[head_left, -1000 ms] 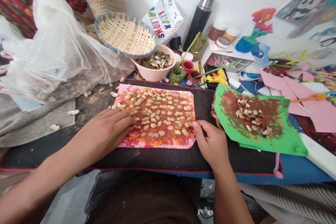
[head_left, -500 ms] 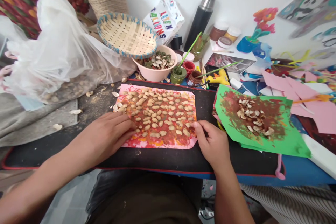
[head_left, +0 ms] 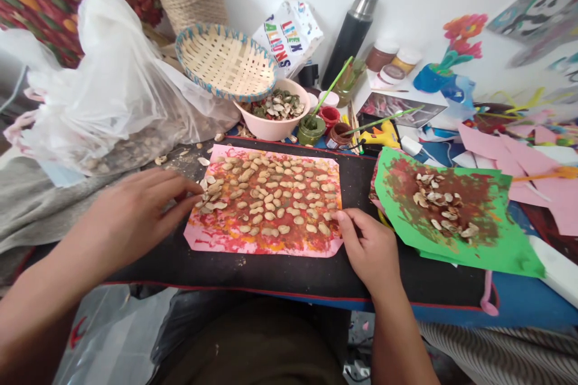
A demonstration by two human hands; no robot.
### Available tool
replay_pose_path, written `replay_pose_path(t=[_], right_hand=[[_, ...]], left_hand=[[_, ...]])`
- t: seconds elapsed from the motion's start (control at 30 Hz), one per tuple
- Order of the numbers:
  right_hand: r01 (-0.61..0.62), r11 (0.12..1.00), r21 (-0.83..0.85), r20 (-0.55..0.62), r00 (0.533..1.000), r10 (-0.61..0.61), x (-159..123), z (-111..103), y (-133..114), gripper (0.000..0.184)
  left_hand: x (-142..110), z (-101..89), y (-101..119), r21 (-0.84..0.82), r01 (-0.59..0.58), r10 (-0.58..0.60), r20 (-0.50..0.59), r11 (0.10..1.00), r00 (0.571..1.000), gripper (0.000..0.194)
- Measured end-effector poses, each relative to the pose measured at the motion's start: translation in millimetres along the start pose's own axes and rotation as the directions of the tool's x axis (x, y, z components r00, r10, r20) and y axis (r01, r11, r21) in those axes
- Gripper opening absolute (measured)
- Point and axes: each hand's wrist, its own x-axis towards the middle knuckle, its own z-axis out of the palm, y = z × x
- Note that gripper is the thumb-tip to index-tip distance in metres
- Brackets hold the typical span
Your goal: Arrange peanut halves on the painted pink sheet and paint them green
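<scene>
Left hand (head_left: 135, 210), loosely curled (any grip is hidden), hangs at peanut shells (head_left: 218, 206) just past its fingertips, apparently a picking step needing a light pinch next, while the right hand (head_left: 370, 252), hold unclear, meets the peanut-strewn pink paper (head_left: 203, 240) between both.

Wears a dark top (head_left: 253, 343) at the near edge, brownish to near-black, with a small pale fleck (head_left: 216, 350) left of its middle. Shows darker, bluish-black creased cloth (head_left: 178, 316) just left of the top; cannot be told whether part of the same garment. Presents a bare left forearm (head_left: 49, 292), broad near the elbow end and narrowing to the wrist, and a bare right forearm (head_left: 395, 328), slimmer in outline. Ends in a bare left hand (head_left: 135, 207) and a bare right hand (head_left: 370, 249).
</scene>
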Motion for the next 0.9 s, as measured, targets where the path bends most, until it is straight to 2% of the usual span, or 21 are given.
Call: replay_pose_path(t=[0.17,0.27,0.4,0.57,0.7,0.9], right_hand=[[0.002,1.000,-0.006,-0.005,1.000,-0.002,-0.6,0.3,-0.6,0.038],[0.003,1.000,-0.012,-0.004,1.000,-0.003,-0.1,0.2,-1.7,0.039],[-0.010,1.000,-0.002,0.008,1.000,0.010,1.0,-0.7,-2.5,0.040],[-0.051,0.999,0.004,0.033,0.998,0.051,1.8,-2.2,-2.4,0.043],[-0.047,0.999,0.008,0.038,0.998,0.047,1.8,-3.0,-2.5,0.043],[-0.031,0.999,0.005,0.039,0.999,0.031,1.8,-3.2,-1.2,0.040]], left_hand=[[7.0,23.7,7.0,-0.074,-0.015,0.025,0.128,0.997,0.991,0.049],[11.8,31.9,7.4,-0.082,-0.025,0.036,0.132,0.996,0.991,0.045],[11.4,26.2,11.7,-0.153,-0.030,0.051,0.135,0.988,0.989,0.048],[11.0,24.2,23.9,-0.300,-0.050,0.117,0.209,0.953,0.971,0.051],[14.7,28.2,26.4,-0.260,-0.018,0.072,0.201,0.966,0.977,0.051],[11.2,21.7,22.1,-0.197,-0.028,0.064,0.180,0.980,0.982,0.054]])
